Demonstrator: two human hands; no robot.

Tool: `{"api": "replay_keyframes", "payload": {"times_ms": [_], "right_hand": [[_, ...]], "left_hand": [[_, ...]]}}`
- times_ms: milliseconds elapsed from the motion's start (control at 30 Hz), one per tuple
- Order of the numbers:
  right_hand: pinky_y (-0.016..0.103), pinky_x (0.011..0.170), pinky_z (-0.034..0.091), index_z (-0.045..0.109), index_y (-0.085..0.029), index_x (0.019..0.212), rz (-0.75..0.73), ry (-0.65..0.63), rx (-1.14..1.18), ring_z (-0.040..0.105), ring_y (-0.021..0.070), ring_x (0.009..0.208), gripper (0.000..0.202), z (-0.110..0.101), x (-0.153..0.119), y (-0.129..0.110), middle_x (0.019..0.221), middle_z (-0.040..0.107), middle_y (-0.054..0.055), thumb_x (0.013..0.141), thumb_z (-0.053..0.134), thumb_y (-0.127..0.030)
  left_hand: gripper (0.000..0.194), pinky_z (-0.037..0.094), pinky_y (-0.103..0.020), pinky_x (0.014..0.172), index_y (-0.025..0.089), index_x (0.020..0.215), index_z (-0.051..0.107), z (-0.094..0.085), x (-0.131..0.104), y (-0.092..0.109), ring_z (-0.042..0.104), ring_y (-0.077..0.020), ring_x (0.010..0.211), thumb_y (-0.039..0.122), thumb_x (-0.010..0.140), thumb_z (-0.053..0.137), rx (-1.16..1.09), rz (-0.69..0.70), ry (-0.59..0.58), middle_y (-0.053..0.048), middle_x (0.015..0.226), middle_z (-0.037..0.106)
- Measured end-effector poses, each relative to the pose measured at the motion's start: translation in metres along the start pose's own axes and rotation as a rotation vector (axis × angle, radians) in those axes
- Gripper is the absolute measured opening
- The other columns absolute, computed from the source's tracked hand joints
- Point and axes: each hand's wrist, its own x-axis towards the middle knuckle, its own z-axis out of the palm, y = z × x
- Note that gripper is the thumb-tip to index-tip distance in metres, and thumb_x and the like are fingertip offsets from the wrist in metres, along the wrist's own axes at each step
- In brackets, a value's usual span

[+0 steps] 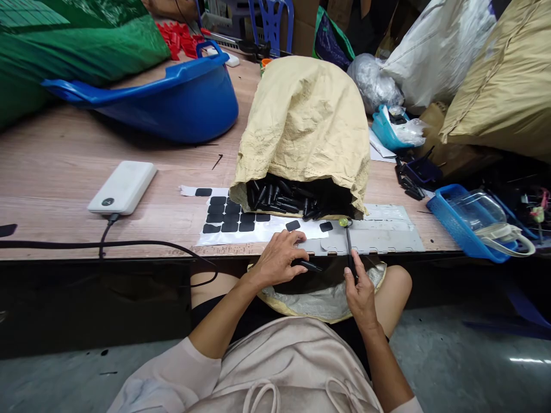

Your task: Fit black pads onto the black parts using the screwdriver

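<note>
My left hand [282, 258] is at the table's front edge, its thumb and fingers round a small black piece [310, 265]. In my right hand [360, 292] is a thin dark rod [348, 246], pointing away from me, with a yellow-green round bit at its far end. Behind the hands lies a tan sack [307, 120], its mouth facing me and full of black parts [282, 198]. A white sheet [253, 237] bearing black rounded stickers [230, 218] lies in front of the sack, partly under it. A grey plate [387, 232] extends to the right.
On the left are a white power bank [124, 186] with a black cable [150, 244] and a blue basin [172, 103]. A blue basket [456, 229] stands at the right edge. An open sack [318, 304] rests on my lap below the table edge.
</note>
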Motion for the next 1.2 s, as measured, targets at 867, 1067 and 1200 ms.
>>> {"api": "replay_keyframes", "payload": {"times_ms": [867, 1067, 1200], "right_hand": [[0.045, 0.121, 0.047, 0.051, -0.02, 0.157, -0.008, -0.001, 0.04, 0.053, 0.0249, 0.146, 0.054, 0.005, 0.0, 0.002, 0.157, 0.055, 0.011, 0.105, 0.047, -0.035], [0.044, 0.121, 0.047, 0.051, -0.019, 0.157, 0.004, -0.013, 0.05, 0.053, 0.0249, 0.146, 0.054, 0.005, -0.001, 0.002, 0.156, 0.057, 0.011, 0.106, 0.047, -0.034], [0.043, 0.121, 0.047, 0.05, -0.018, 0.158, -0.001, -0.009, 0.054, 0.052, 0.0245, 0.147, 0.055, 0.005, -0.001, 0.002, 0.157, 0.055, 0.011, 0.106, 0.047, -0.035]], "left_hand": [[0.03, 0.056, -0.048, 0.083, 0.02, 0.112, 0.074, -0.059, 0.048, -0.04, 0.071, -0.0365, 0.101, 0.04, 0.095, 0.059, 0.222, -0.87, 0.548, -0.019, 0.125, 0.068], [0.029, 0.054, -0.043, 0.078, 0.019, 0.11, 0.072, -0.057, 0.038, -0.036, 0.069, -0.0342, 0.1, 0.04, 0.1, 0.055, 0.209, -0.882, 0.584, -0.018, 0.124, 0.068], [0.033, 0.049, -0.033, 0.07, 0.018, 0.116, 0.068, -0.041, 0.028, -0.022, 0.067, -0.0254, 0.095, 0.04, 0.107, 0.045, 0.22, -0.673, 0.679, -0.013, 0.118, 0.069]]}}
